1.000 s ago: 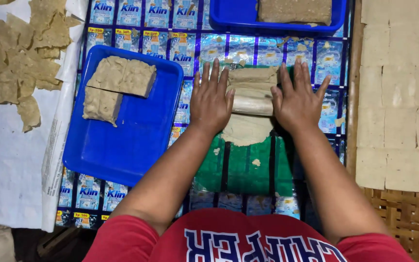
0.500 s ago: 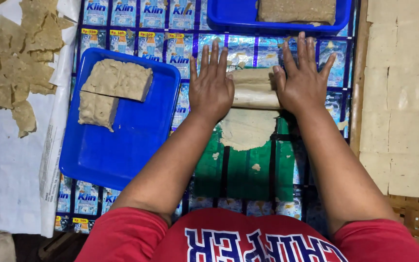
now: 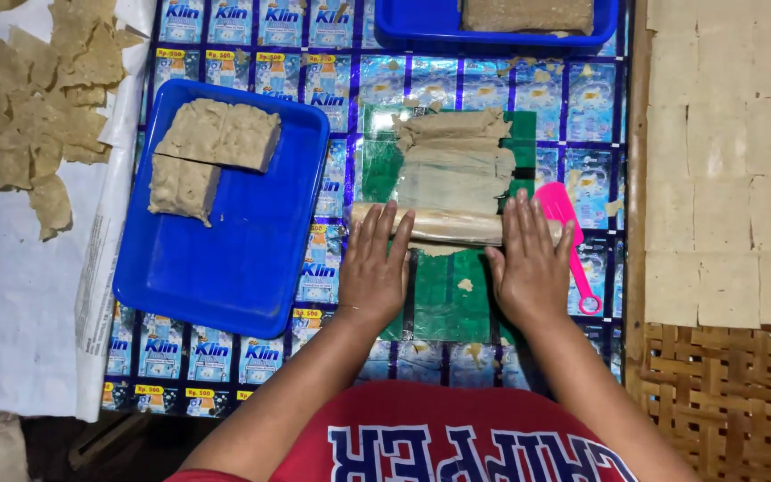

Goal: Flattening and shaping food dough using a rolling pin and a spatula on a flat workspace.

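I see both hands flat on one pale rolling pin (image 3: 452, 225) that lies crosswise on the worktop (image 3: 573, 98). My left hand (image 3: 377, 268) rests with fingers spread and straight over the pin's left end, palm down, gripping nothing. My right hand (image 3: 533, 263) lies the same way over the right end, open and pressing rather than clasping. Beyond the pin, one flattened sheet of beige dough (image 3: 452, 161) stretches away from me on a green plastic sheet (image 3: 443, 299), its far edge ragged and folded in bands.

Just beside my right hand, one pink scraper (image 3: 568, 236) with a looped handle lies on the printed sachet covering, touching the green sheet's edge as far as I can tell.

I count two blue trays. The near blue tray (image 3: 234, 268) at my left holds two blocks of dough (image 3: 216, 134), one large and one smaller, touching each other. The far blue tray (image 3: 421, 27) at the top edge holds one slab, partly cut off by the frame.

At the far left, many thin torn dough flakes (image 3: 29, 116) lie scattered on white paper (image 3: 20, 303); I cannot count them exactly. At the right, rolled squares (image 3: 725, 161) lie edge to edge in rows on a woven mat (image 3: 725, 393).
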